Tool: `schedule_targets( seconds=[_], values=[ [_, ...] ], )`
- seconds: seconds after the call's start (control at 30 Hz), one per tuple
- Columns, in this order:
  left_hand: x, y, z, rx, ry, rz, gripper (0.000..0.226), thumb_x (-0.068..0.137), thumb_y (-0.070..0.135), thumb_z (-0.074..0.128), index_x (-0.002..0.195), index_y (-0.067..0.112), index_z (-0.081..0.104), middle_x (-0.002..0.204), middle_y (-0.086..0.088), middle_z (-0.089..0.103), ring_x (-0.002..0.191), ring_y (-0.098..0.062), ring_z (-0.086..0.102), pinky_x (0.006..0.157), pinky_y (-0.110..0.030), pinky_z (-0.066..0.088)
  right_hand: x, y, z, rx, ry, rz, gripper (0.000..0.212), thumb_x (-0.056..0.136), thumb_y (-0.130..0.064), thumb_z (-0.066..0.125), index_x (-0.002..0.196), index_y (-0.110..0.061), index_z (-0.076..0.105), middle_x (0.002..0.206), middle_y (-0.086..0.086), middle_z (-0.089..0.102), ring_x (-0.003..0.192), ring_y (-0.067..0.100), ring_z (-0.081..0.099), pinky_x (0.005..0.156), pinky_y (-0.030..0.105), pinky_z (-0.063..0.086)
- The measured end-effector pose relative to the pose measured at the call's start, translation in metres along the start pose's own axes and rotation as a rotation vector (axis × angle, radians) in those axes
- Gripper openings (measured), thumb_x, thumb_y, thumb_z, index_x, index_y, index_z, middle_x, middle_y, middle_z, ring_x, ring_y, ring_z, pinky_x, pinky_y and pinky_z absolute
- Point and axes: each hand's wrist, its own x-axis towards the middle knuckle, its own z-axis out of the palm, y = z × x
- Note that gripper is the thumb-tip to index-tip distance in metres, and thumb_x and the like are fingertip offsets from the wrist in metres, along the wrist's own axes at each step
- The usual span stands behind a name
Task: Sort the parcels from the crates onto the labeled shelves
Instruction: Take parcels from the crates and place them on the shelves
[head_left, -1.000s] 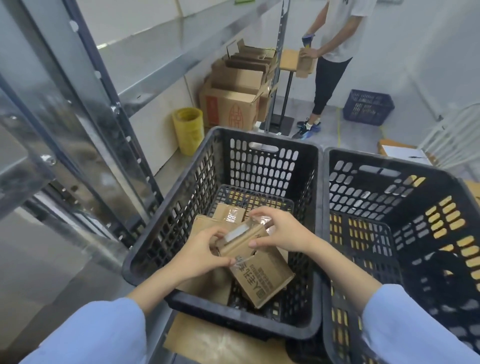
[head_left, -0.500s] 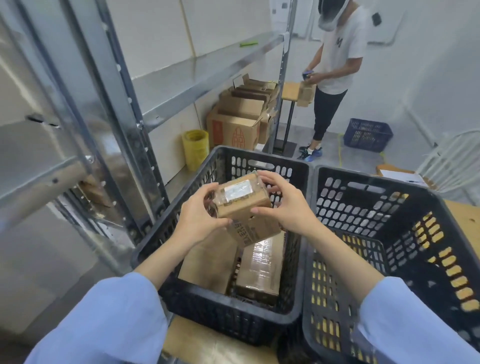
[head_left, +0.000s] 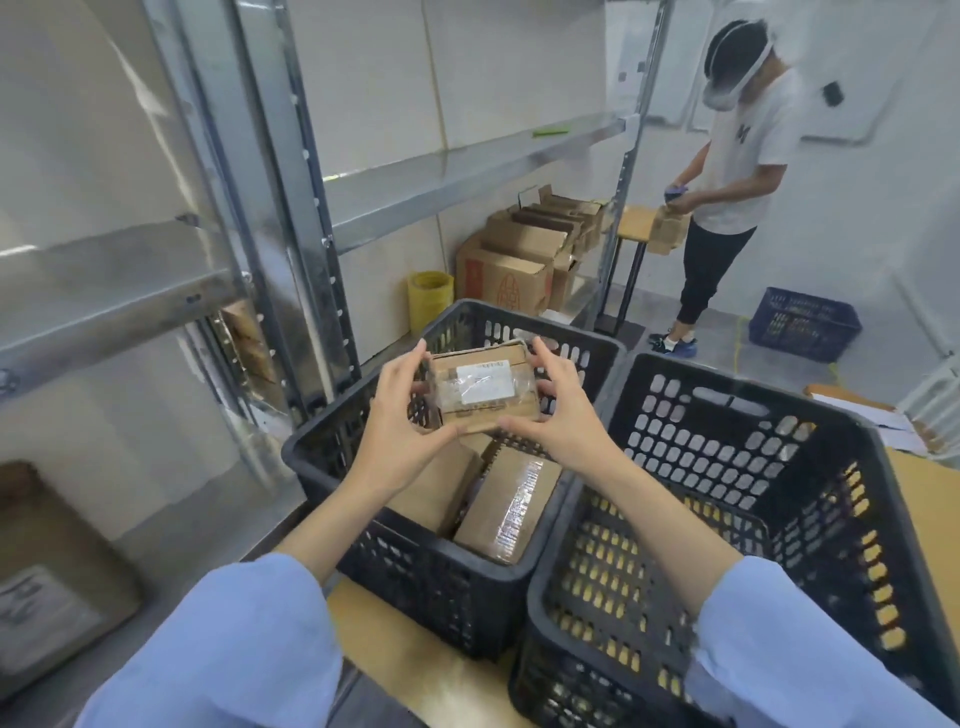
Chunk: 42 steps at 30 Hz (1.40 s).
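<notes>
A small brown parcel (head_left: 483, 387) with a white label under clear tape on its upper face is held between both hands, raised above the far half of the left crate (head_left: 431, 587) and higher than its rim. The left hand (head_left: 400, 431) grasps the parcel's left end, fingers curled over the far edge and thumb under the near corner. The right hand (head_left: 566, 415) grasps the right end the same way. The labelled face tilts toward the camera.

Below the hands, two more parcels lie in the left crate: a taped one (head_left: 506, 506) leaning against the right wall and a plain one (head_left: 436, 493) beside it on the left. The right crate (head_left: 701, 457) stands touching the left crate, side by side, and both sit on a tan worktop (head_left: 405, 639).

The shelving's metal upright (head_left: 270, 208) stands close to the left crate's far left corner. From it a shelf board (head_left: 441, 176) runs away along the wall, higher than the parcel, and another shelf (head_left: 104, 291) reaches out to the left at about the parcel's height. A blurred box (head_left: 52, 571) sits low on the left.

Beyond the crates are open cartons (head_left: 519, 260), a yellow bin (head_left: 430, 301), a blue crate (head_left: 802, 325) on the floor and another person (head_left: 737, 171), well apart from the hands.
</notes>
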Motion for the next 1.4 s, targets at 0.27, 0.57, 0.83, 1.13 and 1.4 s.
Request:
schedule_targets(
  seconds=[0.27, 0.57, 0.83, 1.13, 1.4],
  values=[
    [-0.042, 0.024, 0.0, -0.036, 0.094, -0.094, 0.074, 0.076, 0.013, 0.081, 0.138, 0.03, 0.045, 0.139, 0.013, 0.047, 0.124, -0.001, 0.048, 0.102, -0.025, 0.046, -0.028, -0.002, 0.0, -0.006, -0.038, -0.091, 0.09, 0.073, -0.013, 0.086, 0.143, -0.03, 0.032, 0.129, -0.012, 0.032, 0.121, 0.006, 0.041, 0.11, 0.042, 0.042],
    [-0.071, 0.041, -0.007, -0.152, 0.151, -0.158, 0.07, 0.078, 0.011, 0.081, 0.132, 0.036, 0.045, 0.144, 0.015, 0.045, 0.135, -0.009, 0.042, 0.103, -0.042, 0.048, -0.042, -0.005, 0.006, 0.225, -0.129, -0.057, 0.068, 0.078, 0.005, 0.076, 0.118, -0.037, 0.04, 0.131, -0.014, 0.05, 0.121, 0.003, 0.049, 0.108, 0.037, 0.046],
    [-0.088, 0.05, -0.025, 0.003, 0.249, -0.176, 0.087, 0.076, 0.028, 0.082, 0.149, 0.027, 0.035, 0.14, 0.008, 0.04, 0.132, -0.006, 0.042, 0.105, -0.039, 0.046, -0.045, -0.022, 0.028, 0.207, -0.158, -0.084, 0.093, 0.083, -0.003, 0.076, 0.156, -0.018, 0.021, 0.143, -0.002, 0.039, 0.128, 0.012, 0.042, 0.082, 0.003, 0.046],
    [-0.132, 0.056, -0.071, 0.041, 0.396, -0.232, 0.081, 0.071, 0.034, 0.085, 0.139, 0.025, 0.044, 0.137, 0.006, 0.045, 0.126, 0.0, 0.046, 0.106, -0.041, 0.045, -0.054, -0.061, 0.072, 0.164, -0.306, -0.179, 0.08, 0.078, -0.02, 0.083, 0.144, -0.025, 0.037, 0.144, -0.008, 0.039, 0.123, 0.003, 0.042, 0.096, 0.012, 0.041],
    [-0.195, 0.056, -0.132, 0.108, 0.495, -0.259, 0.082, 0.066, 0.041, 0.084, 0.136, 0.033, 0.042, 0.14, 0.018, 0.049, 0.131, -0.002, 0.045, 0.105, -0.049, 0.045, -0.076, -0.101, 0.133, 0.258, -0.468, -0.222, 0.076, 0.077, -0.016, 0.083, 0.135, -0.03, 0.036, 0.13, -0.024, 0.047, 0.116, -0.015, 0.046, 0.103, 0.029, 0.048]
  ],
)
